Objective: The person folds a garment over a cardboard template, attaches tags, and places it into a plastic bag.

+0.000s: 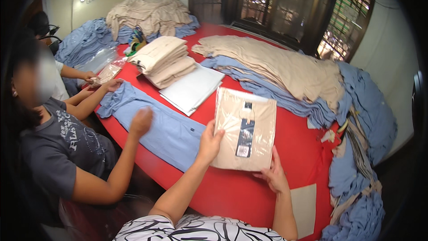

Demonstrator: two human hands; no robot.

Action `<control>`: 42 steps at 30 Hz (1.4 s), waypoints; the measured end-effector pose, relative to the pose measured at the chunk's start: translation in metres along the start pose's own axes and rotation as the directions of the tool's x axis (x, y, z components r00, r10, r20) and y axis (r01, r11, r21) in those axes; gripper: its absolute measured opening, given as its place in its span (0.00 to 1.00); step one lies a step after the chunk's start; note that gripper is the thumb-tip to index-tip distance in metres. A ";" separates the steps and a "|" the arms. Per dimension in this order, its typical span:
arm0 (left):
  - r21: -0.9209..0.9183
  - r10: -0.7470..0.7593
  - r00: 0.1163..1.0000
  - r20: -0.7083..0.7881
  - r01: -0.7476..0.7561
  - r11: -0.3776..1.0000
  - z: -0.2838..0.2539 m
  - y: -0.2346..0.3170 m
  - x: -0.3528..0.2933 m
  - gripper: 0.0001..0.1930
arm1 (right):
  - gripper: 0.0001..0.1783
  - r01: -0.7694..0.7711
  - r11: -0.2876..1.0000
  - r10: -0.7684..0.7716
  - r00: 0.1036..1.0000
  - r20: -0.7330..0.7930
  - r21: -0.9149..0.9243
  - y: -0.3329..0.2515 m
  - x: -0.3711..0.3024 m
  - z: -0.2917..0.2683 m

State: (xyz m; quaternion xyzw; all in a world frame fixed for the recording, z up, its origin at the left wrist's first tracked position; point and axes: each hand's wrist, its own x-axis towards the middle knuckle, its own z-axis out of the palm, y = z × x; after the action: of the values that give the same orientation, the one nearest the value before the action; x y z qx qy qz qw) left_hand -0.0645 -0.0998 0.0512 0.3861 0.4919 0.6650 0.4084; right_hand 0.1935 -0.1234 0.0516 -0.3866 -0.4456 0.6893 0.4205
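A folded beige shirt in a clear plastic bag (263,127) is held up in front of me, above the red table. A dark hang tag (244,138) shows through the plastic. My left hand (209,143) grips the bag's left edge, thumb on the front face. At the lower right corner, my right hand (275,176) holds the bag with its thumb in front and fingers along the side. A blue shirt (156,127) lies spread on the table to the left, where a co-worker's hand (113,85) touches its far end.
Stacked folded beige shirts (162,60) stand beside white sheets (191,89). Heaps of beige cloth (276,64) and blue cloth (368,111) line the far and right edges. A beige card (304,209) lies near my right forearm. Two co-workers are at the left side.
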 end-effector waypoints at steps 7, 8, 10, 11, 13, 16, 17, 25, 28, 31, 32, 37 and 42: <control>-0.001 0.029 0.989 0.142 -0.029 1.000 -0.051 0.044 0.097 0.38 | 0.40 0.380 0.875 -0.340 0.924 0.178 -0.300 -0.009 0.197 0.029; -0.023 0.089 0.993 0.075 -0.088 0.996 -0.065 0.029 0.118 0.38 | 0.38 0.339 0.914 -0.315 0.939 0.136 -0.222 -0.019 0.201 0.057; -0.062 0.156 0.988 0.002 -0.156 0.986 -0.069 0.026 0.158 0.38 | 0.36 0.291 0.930 -0.291 0.956 0.034 -0.223 -0.010 0.225 0.062; -0.082 0.189 0.980 -0.055 -0.193 0.978 -0.071 0.024 0.185 0.38 | 0.36 0.263 0.938 -0.274 0.962 -0.019 -0.227 0.001 0.234 0.059; -0.145 0.241 0.959 -0.145 -0.262 0.954 -0.069 0.015 0.249 0.38 | 0.33 0.220 0.890 -0.269 0.960 -0.071 -0.398 0.040 0.244 0.033; -0.251 0.192 0.973 -0.129 -0.219 0.943 -0.080 0.007 0.346 0.38 | 0.21 0.241 0.823 -0.359 0.922 -0.144 -0.515 0.069 0.221 0.031; -0.223 0.147 0.982 -0.120 -0.171 0.960 -0.087 0.005 0.375 0.37 | 0.18 0.280 0.817 -0.391 0.911 -0.128 -0.504 0.070 0.215 0.034; -0.186 0.000 0.871 -0.492 -0.104 0.977 -0.098 0.031 0.526 0.36 | 0.11 0.244 0.757 -0.399 0.907 -0.132 -0.606 0.066 0.215 0.043; 0.485 0.215 0.748 -0.628 0.160 0.859 -0.091 0.017 0.521 0.40 | 0.09 0.255 0.739 -0.410 0.905 -0.115 -0.624 0.064 0.215 0.042; 0.856 0.458 0.847 -0.269 -0.008 0.517 -0.084 -0.024 0.472 0.36 | 0.08 0.273 0.750 -0.422 0.899 -0.117 -0.603 0.064 0.215 0.045; 0.867 0.479 0.860 -0.175 -0.097 0.489 -0.070 -0.033 0.446 0.30 | 0.08 0.274 0.753 -0.429 0.894 -0.131 -0.598 0.063 0.214 0.043; 0.822 0.473 0.881 0.006 -0.274 0.499 -0.038 -0.029 0.308 0.11 | 0.08 0.307 0.696 -0.463 0.883 -0.079 -0.649 0.062 0.217 0.039; 0.654 0.220 0.961 0.167 -0.275 0.704 0.032 -0.032 0.174 0.12 | 0.10 0.247 0.903 -0.314 0.938 -0.149 -0.351 0.061 0.214 0.011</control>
State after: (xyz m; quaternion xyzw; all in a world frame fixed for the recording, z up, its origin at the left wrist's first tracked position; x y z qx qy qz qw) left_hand -0.0939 0.0774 0.0467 0.5948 0.6258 0.4761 0.1672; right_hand 0.0948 0.0558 -0.0359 -0.4502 -0.5600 0.4949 0.4886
